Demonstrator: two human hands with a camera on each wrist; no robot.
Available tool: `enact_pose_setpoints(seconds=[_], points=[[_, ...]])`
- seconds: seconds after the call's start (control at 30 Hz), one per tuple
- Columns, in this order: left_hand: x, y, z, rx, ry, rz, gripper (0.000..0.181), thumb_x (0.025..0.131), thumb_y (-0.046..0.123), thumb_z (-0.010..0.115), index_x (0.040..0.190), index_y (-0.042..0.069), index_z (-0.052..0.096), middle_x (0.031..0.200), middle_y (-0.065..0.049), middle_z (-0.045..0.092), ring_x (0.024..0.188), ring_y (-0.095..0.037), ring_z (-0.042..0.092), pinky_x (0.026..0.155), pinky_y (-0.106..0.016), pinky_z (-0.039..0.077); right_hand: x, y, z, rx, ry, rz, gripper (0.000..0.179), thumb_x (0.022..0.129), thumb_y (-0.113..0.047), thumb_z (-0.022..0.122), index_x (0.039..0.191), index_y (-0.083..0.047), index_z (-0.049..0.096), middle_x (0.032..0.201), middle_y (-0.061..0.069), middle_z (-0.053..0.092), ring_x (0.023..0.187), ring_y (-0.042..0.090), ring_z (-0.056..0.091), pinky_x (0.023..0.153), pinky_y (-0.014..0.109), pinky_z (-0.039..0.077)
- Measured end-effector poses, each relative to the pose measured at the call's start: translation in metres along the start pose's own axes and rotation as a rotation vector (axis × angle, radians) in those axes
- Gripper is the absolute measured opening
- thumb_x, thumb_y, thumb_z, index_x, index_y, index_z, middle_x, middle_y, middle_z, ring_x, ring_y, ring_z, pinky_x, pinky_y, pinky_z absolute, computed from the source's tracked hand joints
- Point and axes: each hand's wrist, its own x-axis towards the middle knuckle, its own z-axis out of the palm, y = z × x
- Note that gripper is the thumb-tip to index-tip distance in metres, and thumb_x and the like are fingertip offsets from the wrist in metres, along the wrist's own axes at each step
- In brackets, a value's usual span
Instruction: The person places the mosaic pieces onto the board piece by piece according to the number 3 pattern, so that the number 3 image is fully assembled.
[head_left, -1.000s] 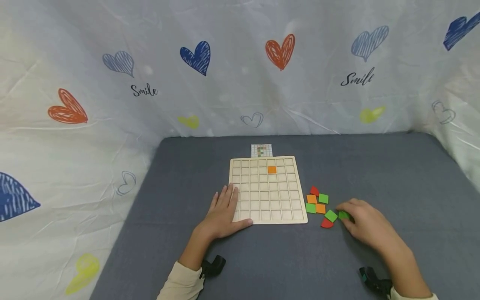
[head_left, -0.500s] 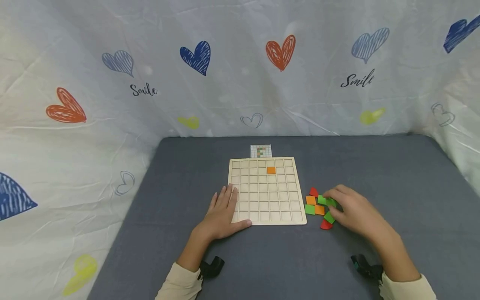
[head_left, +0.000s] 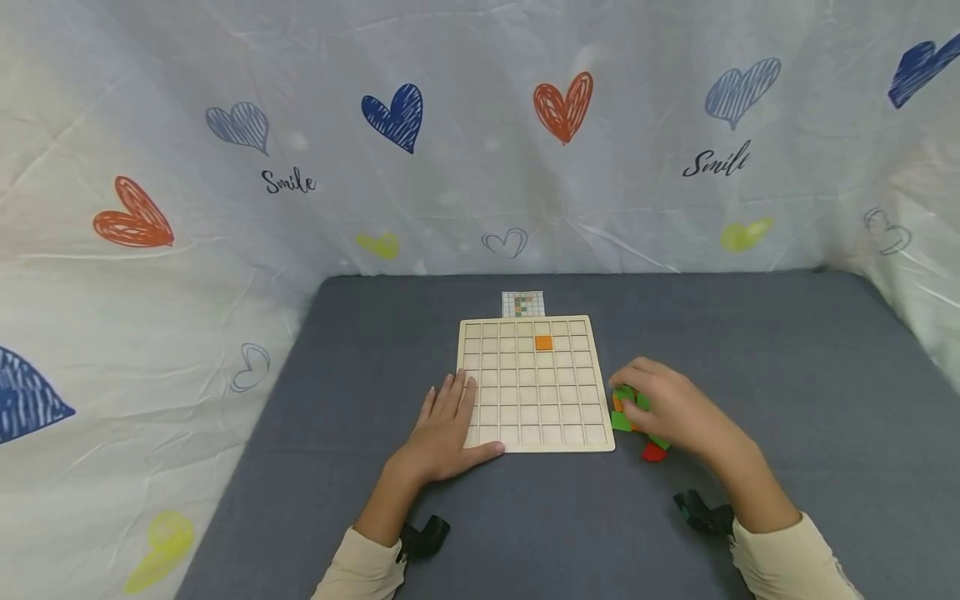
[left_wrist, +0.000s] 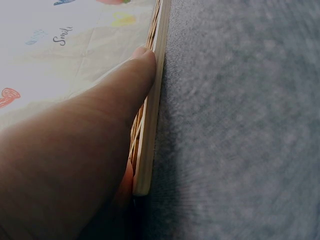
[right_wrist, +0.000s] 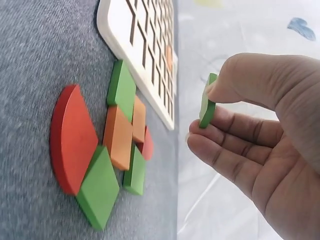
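Observation:
A pale wooden grid board (head_left: 529, 392) lies flat on the table. My left hand (head_left: 437, 429) rests on its front left corner, fingers straight, the thumb (left_wrist: 142, 67) along the near edge. One orange square tile (head_left: 543, 342) sits in a cell toward the board's far side. Right of the board my right hand (head_left: 671, 407) pinches a green tile (right_wrist: 207, 102) between thumb and fingers, raised above the pile. Below it, in the right wrist view, lie a red quarter-circle tile (right_wrist: 72, 140), green tiles (right_wrist: 99, 192) and orange tiles (right_wrist: 118, 137); the head view hides part of them.
A small card (head_left: 522, 303) printed with a coloured grid lies against the board's far edge. Grey cloth (head_left: 555, 525) covers the table, and a white curtain (head_left: 465, 192) with printed hearts hangs behind it.
My right hand has moved left over the loose tiles toward the board, carrying the green tile from the pile's right side. My left hand stays in place on the board.

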Motion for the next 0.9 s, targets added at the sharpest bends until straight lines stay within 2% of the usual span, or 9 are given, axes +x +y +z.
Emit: enact_pose_setpoints(seconds=[0.33, 0.5, 0.6, 0.77, 0.9], points=[[-0.001, -0.003, 0.0, -0.008, 0.014, 0.008, 0.108, 0.091, 0.07, 0.054, 0.161, 0.004, 0.006, 0.167, -0.013, -0.002, 0.152, -0.03, -0.004, 0.119, -0.054, 0.0, 0.031, -0.008, 0.018, 0.056, -0.032, -0.056, 0.023, 0.083, 0.007, 0.064, 0.101, -0.004, 0.071, 0.1, 0.003, 0.064, 0.082, 0.019, 0.055, 0.07, 0.034, 0.048], [-0.001, -0.003, -0.002, 0.0, 0.014, -0.002, 0.108, 0.09, 0.072, 0.053, 0.161, 0.005, 0.006, 0.167, -0.013, -0.002, 0.152, -0.029, -0.004, 0.119, -0.053, 0.0, 0.052, -0.009, 0.029, 0.094, -0.092, -0.022, 0.025, 0.082, 0.008, 0.063, 0.102, -0.005, 0.071, 0.101, 0.002, 0.066, 0.088, 0.018, 0.058, 0.076, 0.039, 0.05], [-0.002, -0.002, -0.002, 0.0, 0.016, 0.005, 0.108, 0.091, 0.072, 0.053, 0.161, 0.004, 0.006, 0.167, -0.013, -0.002, 0.152, -0.03, -0.004, 0.119, -0.054, 0.0, 0.062, -0.005, 0.035, 0.115, -0.116, 0.0, 0.027, 0.079, 0.01, 0.06, 0.099, -0.004, 0.071, 0.098, 0.004, 0.066, 0.084, 0.019, 0.057, 0.074, 0.038, 0.049], [-0.001, -0.001, 0.0, -0.019, 0.014, 0.016, 0.108, 0.091, 0.07, 0.054, 0.161, 0.003, 0.007, 0.167, -0.014, -0.001, 0.152, -0.031, -0.003, 0.119, -0.054, 0.0, 0.071, 0.0, 0.042, 0.104, -0.103, 0.01, 0.03, 0.075, 0.013, 0.056, 0.095, -0.004, 0.071, 0.093, 0.005, 0.065, 0.077, 0.019, 0.052, 0.068, 0.035, 0.045], [-0.001, -0.001, -0.002, -0.017, 0.005, 0.006, 0.108, 0.091, 0.071, 0.053, 0.161, 0.004, 0.007, 0.167, -0.013, -0.001, 0.152, -0.03, -0.004, 0.119, -0.053, 0.0, 0.081, -0.001, 0.045, 0.107, -0.098, 0.035, 0.029, 0.079, 0.01, 0.058, 0.1, -0.004, 0.071, 0.098, 0.005, 0.066, 0.079, 0.019, 0.053, 0.069, 0.037, 0.046]])
